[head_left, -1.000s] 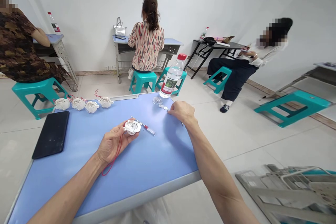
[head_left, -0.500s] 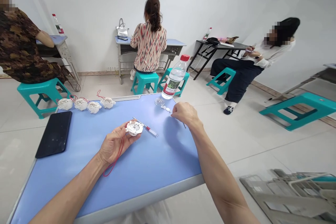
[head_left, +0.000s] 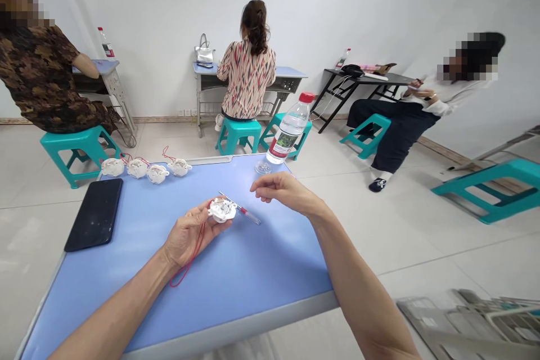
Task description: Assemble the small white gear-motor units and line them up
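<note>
My left hand (head_left: 189,233) holds a round white plastic part (head_left: 223,210) between thumb and fingers, and a red cord (head_left: 194,253) hangs from it over the blue desk (head_left: 253,270). My right hand (head_left: 282,190) hovers over the desk right of the part, its fingers curled together; anything in them is too small to make out. A screwdriver (head_left: 244,211) with a clear handle and red band lies between the hands. Behind my right hand is a small clear dish (head_left: 263,167) of tiny pieces, beside a water bottle (head_left: 290,129) with a red cap.
Several white parts with red cords (head_left: 157,174) line the desk's back left. A black phone (head_left: 95,214) lies at the left edge. Beyond are a person in a patterned shirt (head_left: 251,81), two other seated persons, teal stools (head_left: 238,132) and desks.
My right hand has moved left from beside the small pieces near the bottle, towards the held white part. The view has shifted slightly; my left hand still holds the part.
</note>
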`<state>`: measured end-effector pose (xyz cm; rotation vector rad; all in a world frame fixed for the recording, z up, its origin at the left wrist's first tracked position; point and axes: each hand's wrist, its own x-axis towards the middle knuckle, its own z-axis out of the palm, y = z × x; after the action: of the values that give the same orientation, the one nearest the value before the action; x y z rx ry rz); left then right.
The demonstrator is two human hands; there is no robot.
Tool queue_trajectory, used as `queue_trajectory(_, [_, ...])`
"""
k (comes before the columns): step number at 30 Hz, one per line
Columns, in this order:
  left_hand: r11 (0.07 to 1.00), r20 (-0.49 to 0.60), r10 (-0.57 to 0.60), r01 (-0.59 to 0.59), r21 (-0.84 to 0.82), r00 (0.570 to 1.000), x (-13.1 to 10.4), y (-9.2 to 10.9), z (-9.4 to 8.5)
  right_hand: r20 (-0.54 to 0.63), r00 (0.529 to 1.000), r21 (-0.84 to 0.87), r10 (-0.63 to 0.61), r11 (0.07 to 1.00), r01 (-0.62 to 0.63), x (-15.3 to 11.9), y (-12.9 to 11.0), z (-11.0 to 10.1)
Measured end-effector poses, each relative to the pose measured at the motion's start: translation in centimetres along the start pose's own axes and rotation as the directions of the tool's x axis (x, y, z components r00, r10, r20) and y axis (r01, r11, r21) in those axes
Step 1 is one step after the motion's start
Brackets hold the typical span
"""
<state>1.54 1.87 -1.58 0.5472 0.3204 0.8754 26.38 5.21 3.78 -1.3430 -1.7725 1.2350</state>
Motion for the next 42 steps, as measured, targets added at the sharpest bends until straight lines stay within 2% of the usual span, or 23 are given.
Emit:
queue_trajectory(5, [1.0,0.006,0.005,-0.005,0.003,1.0,-0.1,0.0,0.1,0.109,0.992,0.268,-0.057,0.963,0.026,-0.1,-0.8,1.7])
queue_trajectory(11, [1.0,-0.019,0.011,-0.011,0.011,1.0,-0.1,0.0,0.3,0.172,0.979,0.358,-0.111,0.933,0.043,-0.3,-1.0,3.2])
queue_trajectory(23, [0.999,0.039,0.015,-0.016,0.033,0.999,-0.1,-0.3,0.1,0.125,0.976,0.346,-0.179,0.93,0.126,-0.5,-1.1,4.3])
queue_trajectory(31, [1.0,0.026,0.014,-0.015,0.022,1.0,-0.2,-0.4,-0.1,0.061,0.958,0.263,-0.281,0.93,0.257,-0.6,-1.4,4.6])
queue_trajectory(42, [1.0,0.031,0.001,-0.002,0.02,1.0,-0.3,-0.4,0.1,0.064,0.957,0.194,-0.281,0.945,0.265,-0.5,-1.2,4.8])
